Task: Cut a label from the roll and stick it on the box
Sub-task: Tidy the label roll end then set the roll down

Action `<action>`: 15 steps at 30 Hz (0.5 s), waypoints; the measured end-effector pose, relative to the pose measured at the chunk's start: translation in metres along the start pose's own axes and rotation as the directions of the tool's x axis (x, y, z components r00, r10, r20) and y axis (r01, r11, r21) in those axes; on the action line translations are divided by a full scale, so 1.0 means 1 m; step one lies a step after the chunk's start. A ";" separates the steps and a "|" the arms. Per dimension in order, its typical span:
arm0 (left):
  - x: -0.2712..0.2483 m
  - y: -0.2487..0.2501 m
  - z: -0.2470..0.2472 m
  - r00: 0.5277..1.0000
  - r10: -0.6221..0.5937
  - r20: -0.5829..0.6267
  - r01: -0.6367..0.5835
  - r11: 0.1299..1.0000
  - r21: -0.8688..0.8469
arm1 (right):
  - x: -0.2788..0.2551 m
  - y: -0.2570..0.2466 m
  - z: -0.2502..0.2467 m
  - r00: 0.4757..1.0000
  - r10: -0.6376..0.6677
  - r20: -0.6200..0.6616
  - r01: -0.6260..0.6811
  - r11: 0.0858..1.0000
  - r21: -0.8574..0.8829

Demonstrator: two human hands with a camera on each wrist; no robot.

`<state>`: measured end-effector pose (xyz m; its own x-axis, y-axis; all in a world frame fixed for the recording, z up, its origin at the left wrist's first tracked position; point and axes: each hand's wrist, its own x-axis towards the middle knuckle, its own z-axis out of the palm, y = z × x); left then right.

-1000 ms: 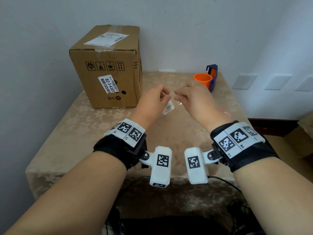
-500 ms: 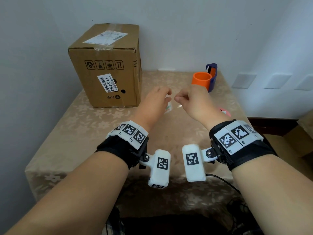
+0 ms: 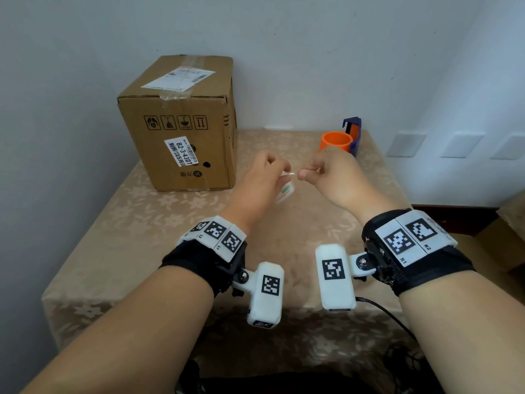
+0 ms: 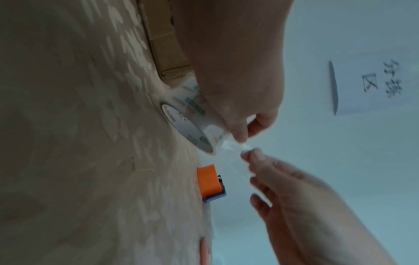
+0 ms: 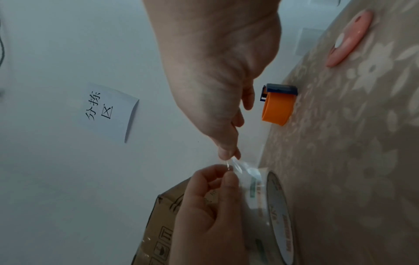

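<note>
A brown cardboard box [image 3: 181, 132] stands at the table's back left, with a white label on its front and another on top. My left hand [image 3: 279, 170] holds a white printed label roll [image 4: 188, 123] in the air over the table's middle, right of the box. Only the roll's edge [image 3: 285, 193] shows under that hand in the head view. The roll's clear free end [image 5: 240, 165] is peeled a short way off. My right hand [image 3: 308, 172] pinches that end between thumb and forefinger [image 5: 229, 154], close to the left fingertips.
An orange roll in a blue dispenser [image 3: 336, 142] stands at the table's back right, just behind my right hand. A pink flat tool [image 5: 349, 39] lies on the floral tablecloth [image 3: 142, 228] to the right. A paper note [image 5: 111, 111] hangs on the wall.
Both hands have stayed together over the table and sunk slightly. A short bit of the strip now shows between the two sets of fingertips.
</note>
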<state>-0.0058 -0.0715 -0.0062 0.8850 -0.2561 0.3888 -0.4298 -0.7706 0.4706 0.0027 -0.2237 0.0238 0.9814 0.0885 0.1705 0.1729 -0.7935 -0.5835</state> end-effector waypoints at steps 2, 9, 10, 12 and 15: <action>0.000 -0.003 -0.002 1.000 0.006 0.025 -0.004 0.997 -0.082 | 0.001 0.001 -0.003 1.000 0.015 0.020 -0.016 0.999 0.047; 0.004 -0.005 -0.004 0.989 -0.138 0.062 0.151 0.919 -0.363 | 0.003 -0.005 -0.007 0.994 -0.082 -0.070 0.086 0.995 0.050; 0.005 -0.006 -0.005 0.984 -0.167 0.057 0.176 0.905 -0.388 | 0.003 -0.004 -0.009 0.991 -0.090 -0.097 0.095 0.994 0.046; 0.006 -0.006 -0.006 0.977 -0.207 0.057 0.212 0.878 -0.430 | 0.004 -0.002 -0.011 0.991 -0.078 -0.112 0.088 0.993 0.085; 0.005 -0.007 -0.008 0.976 -0.207 0.067 0.215 0.864 -0.455 | 0.001 0.000 -0.012 0.999 -0.026 -0.026 0.031 0.979 0.202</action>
<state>0.0001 -0.0628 -0.0007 0.9648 -0.1290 0.2290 -0.2628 -0.4550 0.8508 0.0028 -0.2312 0.0333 0.9741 0.0934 0.2059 0.2162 -0.6522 -0.7266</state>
